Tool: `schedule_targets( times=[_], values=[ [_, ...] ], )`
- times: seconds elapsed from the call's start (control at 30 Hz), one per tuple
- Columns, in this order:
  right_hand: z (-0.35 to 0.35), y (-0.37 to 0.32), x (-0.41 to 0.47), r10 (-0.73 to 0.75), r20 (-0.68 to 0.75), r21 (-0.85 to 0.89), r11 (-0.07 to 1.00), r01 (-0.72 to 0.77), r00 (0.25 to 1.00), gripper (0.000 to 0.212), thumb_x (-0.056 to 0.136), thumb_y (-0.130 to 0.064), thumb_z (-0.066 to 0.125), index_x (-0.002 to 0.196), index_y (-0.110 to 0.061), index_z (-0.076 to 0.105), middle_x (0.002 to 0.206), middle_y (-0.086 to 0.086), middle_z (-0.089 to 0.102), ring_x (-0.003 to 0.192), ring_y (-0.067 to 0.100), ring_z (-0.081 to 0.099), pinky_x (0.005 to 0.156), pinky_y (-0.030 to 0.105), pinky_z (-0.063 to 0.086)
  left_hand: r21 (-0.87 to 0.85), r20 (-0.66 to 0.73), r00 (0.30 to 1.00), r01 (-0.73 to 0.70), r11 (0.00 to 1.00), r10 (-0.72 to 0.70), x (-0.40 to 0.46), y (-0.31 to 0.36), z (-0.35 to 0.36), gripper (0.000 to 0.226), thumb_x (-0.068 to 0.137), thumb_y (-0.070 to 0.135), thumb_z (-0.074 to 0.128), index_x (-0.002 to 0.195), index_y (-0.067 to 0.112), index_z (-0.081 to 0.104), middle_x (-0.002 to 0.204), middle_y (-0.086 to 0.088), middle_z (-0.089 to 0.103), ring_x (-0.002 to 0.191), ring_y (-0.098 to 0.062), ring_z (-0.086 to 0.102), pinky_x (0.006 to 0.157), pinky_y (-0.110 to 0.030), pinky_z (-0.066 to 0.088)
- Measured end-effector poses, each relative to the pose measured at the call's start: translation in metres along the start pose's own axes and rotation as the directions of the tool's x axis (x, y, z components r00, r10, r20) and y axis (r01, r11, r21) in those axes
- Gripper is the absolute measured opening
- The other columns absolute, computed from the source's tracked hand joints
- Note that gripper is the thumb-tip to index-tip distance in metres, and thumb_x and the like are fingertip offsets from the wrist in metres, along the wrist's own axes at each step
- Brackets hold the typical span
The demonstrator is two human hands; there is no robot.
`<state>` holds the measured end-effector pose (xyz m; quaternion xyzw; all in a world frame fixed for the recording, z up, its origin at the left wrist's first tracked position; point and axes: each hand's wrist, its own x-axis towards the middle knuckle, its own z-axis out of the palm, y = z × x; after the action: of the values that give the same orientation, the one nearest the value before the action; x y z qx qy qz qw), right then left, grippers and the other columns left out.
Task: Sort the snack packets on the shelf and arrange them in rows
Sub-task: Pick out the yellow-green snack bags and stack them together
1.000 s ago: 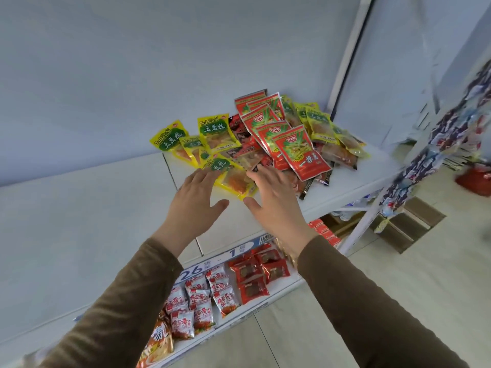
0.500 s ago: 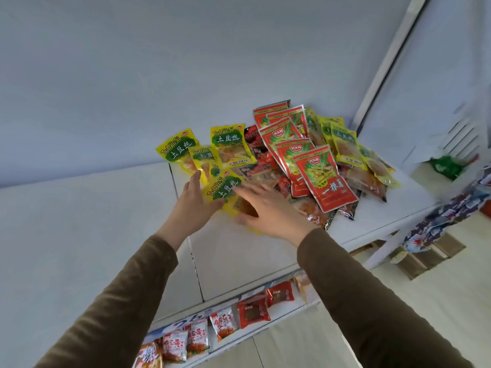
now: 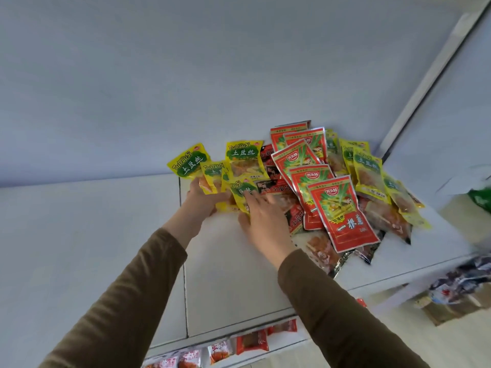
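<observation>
yellow packets (image 3: pixel 243 160), green labels, glossy, mixed with red packets (image 3: pixel 342 208) in a heap on shelf (image 3: pixel 233 274). left hand (image 3: pixel 203 199) grips yellow ones; right hand (image 3: pixel 265 221) fingers straight, pressing one.

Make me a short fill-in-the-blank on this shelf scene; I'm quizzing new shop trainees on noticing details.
1. Both hands, left hand and right hand, are at the ____ packets.
2. The nearest red packet lies on ____ of the pile.
3. The sleeves are ____ in colour.
4. The packets lie on a ____ shelf.

Missing words: yellow; top; brown; white
</observation>
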<state>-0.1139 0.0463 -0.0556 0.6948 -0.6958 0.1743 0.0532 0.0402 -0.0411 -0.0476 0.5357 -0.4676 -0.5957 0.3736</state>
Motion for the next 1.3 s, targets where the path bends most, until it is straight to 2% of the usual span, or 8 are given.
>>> schedule_targets(
  times=[0.3, 0.4, 0.5, 0.6, 0.77, 0.97, 1.07, 1.3],
  values=[
    [0.004, 0.006, 0.009, 0.032, -0.021, 0.282, 0.959, -0.025, 0.999, 0.063, 0.105, -0.052, 0.034, 0.147, -0.008, 0.049, 0.137, 0.008, 0.063, 0.127, 0.029, 0.047, 0.106, 0.042, 0.035, -0.136, 0.028, 0.999, 0.043, 0.99, -0.039, 0.0, 0.019, 0.021, 0.045, 0.088, 0.031, 0.08, 0.124, 0.019, 0.056, 0.101, -0.002, 0.074, 0.067, -0.012, 0.07, 0.053, -0.022, 0.053],
    [0.005, 0.008, 0.013, 0.08, 0.051, 0.369, 0.925, -0.094, 0.995, 0.069, 0.102, -0.061, 0.031, 0.155, -0.016, 0.035, 0.142, 0.008, 0.058, 0.134, 0.031, 0.041, 0.11, 0.048, 0.036, -0.221, 0.113, 0.994, 0.032, 0.975, -0.007, -0.001, 0.027, 0.02, 0.028, 0.093, 0.044, 0.071, 0.109, 0.02, 0.073, 0.095, -0.003, 0.08, 0.077, -0.021, 0.077, 0.066, -0.032, 0.061],
    [0.007, 0.007, 0.015, 0.117, 0.128, 0.48, 0.862, -0.165, 0.985, 0.081, 0.098, -0.067, 0.038, 0.161, -0.027, 0.009, 0.146, 0.011, 0.049, 0.137, 0.031, 0.04, 0.11, 0.051, 0.039, -0.108, 0.14, 0.99, 0.036, 0.993, -0.021, -0.004, 0.027, 0.024, 0.046, 0.087, 0.03, 0.081, 0.128, 0.013, 0.068, 0.116, -0.012, 0.077, 0.106, -0.034, 0.074, 0.096, -0.048, 0.059],
    [0.005, 0.006, 0.013, 0.116, 0.157, 0.623, 0.759, -0.189, 0.981, 0.091, 0.095, -0.059, 0.053, 0.161, -0.034, -0.004, 0.15, 0.007, 0.046, 0.128, 0.016, 0.046, 0.102, 0.032, 0.04, -0.031, 0.077, 0.996, 0.049, 0.998, -0.047, -0.002, 0.019, 0.026, 0.047, 0.085, 0.009, 0.081, 0.128, 0.002, 0.064, 0.116, -0.018, 0.075, 0.1, -0.035, 0.074, 0.1, -0.051, 0.056],
    [-0.016, 0.011, 0.031, 0.129, 0.224, 0.785, 0.564, -0.257, 0.966, 0.074, 0.092, -0.068, 0.051, 0.156, -0.037, 0.029, 0.15, -0.012, 0.047, 0.134, 0.008, 0.047, 0.105, 0.031, 0.04, 0.028, -0.001, 1.0, 0.006, 1.0, -0.006, -0.004, 0.008, 0.013, 0.042, 0.091, 0.005, 0.073, 0.131, 0.008, 0.06, 0.116, -0.017, 0.074, 0.098, -0.037, 0.074, 0.09, -0.054, 0.06],
    [-0.015, 0.031, 0.107, 0.233, 0.118, 0.465, 0.846, -0.262, 0.965, 0.052, 0.105, -0.018, 0.045, 0.155, -0.008, 0.033, 0.153, 0.011, 0.045, 0.14, 0.028, 0.043, 0.114, 0.041, 0.039, 0.042, -0.054, 0.999, 0.007, 0.999, -0.005, -0.015, 0.002, -0.014, 0.041, 0.09, 0.003, 0.074, 0.128, 0.012, 0.06, 0.112, -0.014, 0.075, 0.082, -0.028, 0.075, 0.06, -0.035, 0.062],
    [-0.001, 0.028, 0.132, 0.245, 0.192, 0.23, 0.93, -0.287, 0.95, 0.061, 0.106, -0.028, 0.043, 0.156, -0.001, 0.023, 0.152, 0.019, 0.043, 0.138, 0.036, 0.042, 0.114, 0.043, 0.035, 0.035, -0.045, 0.999, 0.014, 0.999, -0.013, -0.022, -0.001, -0.03, 0.033, 0.09, 0.004, 0.074, 0.121, 0.011, 0.065, 0.101, -0.011, 0.078, 0.07, -0.022, 0.076, 0.05, -0.029, 0.058],
    [0.021, 0.012, 0.136, 0.211, 0.322, -0.067, 0.977, -0.2, 0.923, 0.106, 0.088, -0.075, 0.049, 0.161, -0.01, 0.007, 0.157, 0.016, 0.04, 0.148, 0.037, 0.026, 0.118, 0.051, 0.022, -0.011, -0.076, 0.997, -0.001, 1.0, 0.0, -0.028, -0.007, -0.061, 0.027, 0.089, 0.012, 0.077, 0.115, 0.015, 0.07, 0.106, -0.013, 0.079, 0.076, -0.022, 0.078, 0.061, -0.035, 0.062]
  ],
)
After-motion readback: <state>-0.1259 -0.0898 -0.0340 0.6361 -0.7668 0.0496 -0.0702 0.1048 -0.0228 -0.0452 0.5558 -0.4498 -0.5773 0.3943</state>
